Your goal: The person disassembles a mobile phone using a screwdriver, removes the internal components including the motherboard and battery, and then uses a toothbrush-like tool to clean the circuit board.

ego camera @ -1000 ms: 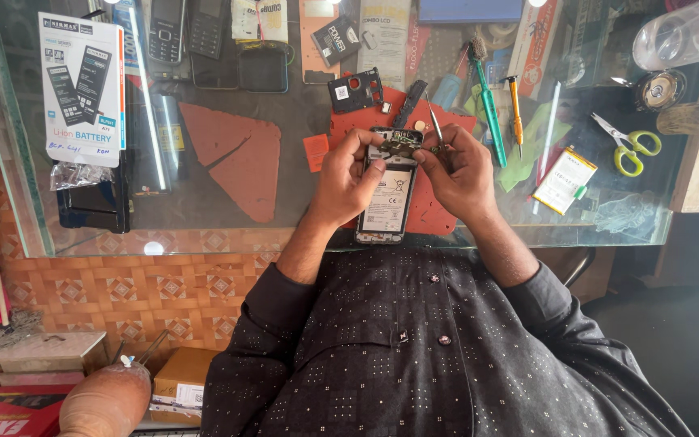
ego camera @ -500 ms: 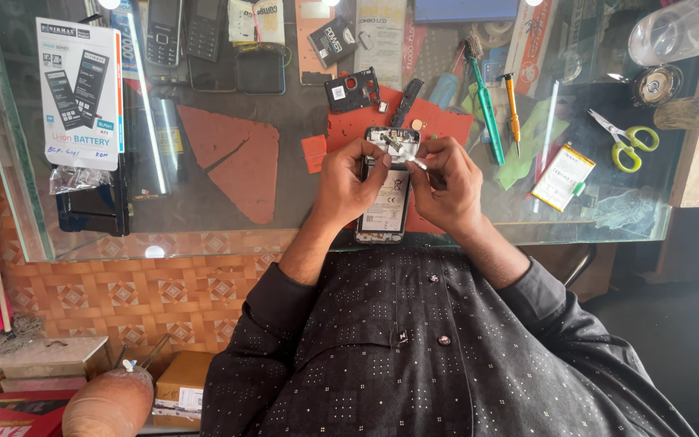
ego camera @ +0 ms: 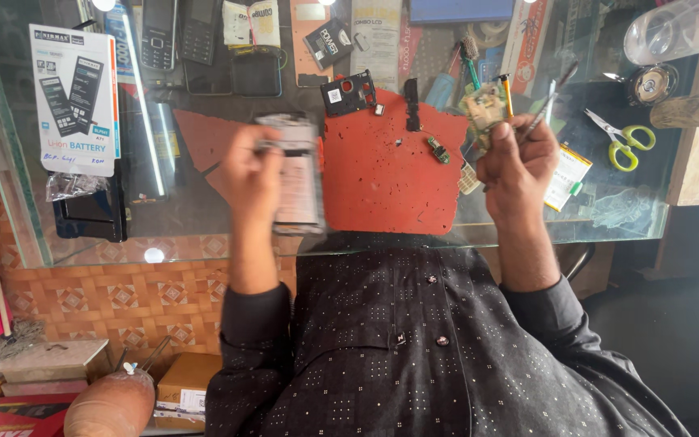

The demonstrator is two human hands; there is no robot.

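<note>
Change since earlier frame: both hands were together over the red mat half a second ago, working on one phone; now they have pulled apart, the left carrying the phone body off to the left, the right lifting a small board away to the right.

Head view, left hand (ego camera: pixel 251 174): closed around the opened phone body (ego camera: pixel 294 174), thumb on its near edge, holding it upright over the glass counter (ego camera: pixel 204 218); blurred with motion, so how firm the hold is I cannot tell for sure.

Head view, right hand (ego camera: pixel 518 166): fingers pinched narrow on a small circuit board (ego camera: pixel 485 107), with a thin tool (ego camera: pixel 545 109), probably tweezers, held in the same hand.

Head view, work area: red mat (ego camera: pixel 386 174) lies bare between the hands, with a black camera frame (ego camera: pixel 349 91) at its top edge and a small loose part (ego camera: pixel 437 149) on it.

Risk, board: held by a fingertip pinch while the hand also manages the tool, it could slip and fall onto the glass or over the counter's edge.

Risk, phone body: moving fast in one hand, it may knock the loose parts off the mat or shed a screw.

Risk, small parts: the loose part lies unsecured and a sleeve sweep could scatter it.

Nearby: yellow-handled scissors (ego camera: pixel 623 139) and a battery pack box (ego camera: pixel 74 101) lie well apart from both hands.
</note>
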